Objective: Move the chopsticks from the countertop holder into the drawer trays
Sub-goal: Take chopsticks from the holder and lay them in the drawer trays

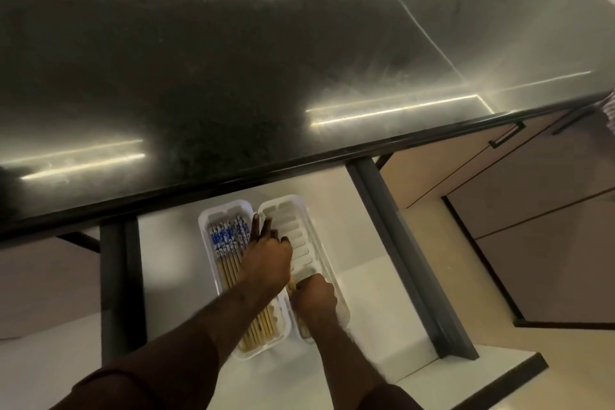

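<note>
The left hand's [266, 260] fingers [256, 226] are stretched forward and lie on the decorated ends of the wooden chopsticks with blue-and-white patterned tops [229, 243], close to the divide between the two trays; whether they press down or only rest there cannot be told. The right hand [314, 298] sits just behind and to the right, its fingers curled and apparently pinching the plain end of one wooden stick [291, 285] at the near inner edge of the ribbed white plastic tray on the right [299, 210]. The bundle lies in the white plastic tray on the left [206, 220], its long axis running away from the person, patterned ends far, bare ends near. The right tray shows only its ribs. Both trays sit side by side, touching, on the white floor of the open drawer [173, 243], below the glossy black stone tabletop [233, 76]. The stick lies directly under both hands, along the trays' length; the right hand seems better placed to settle it into the right tray.
</note>
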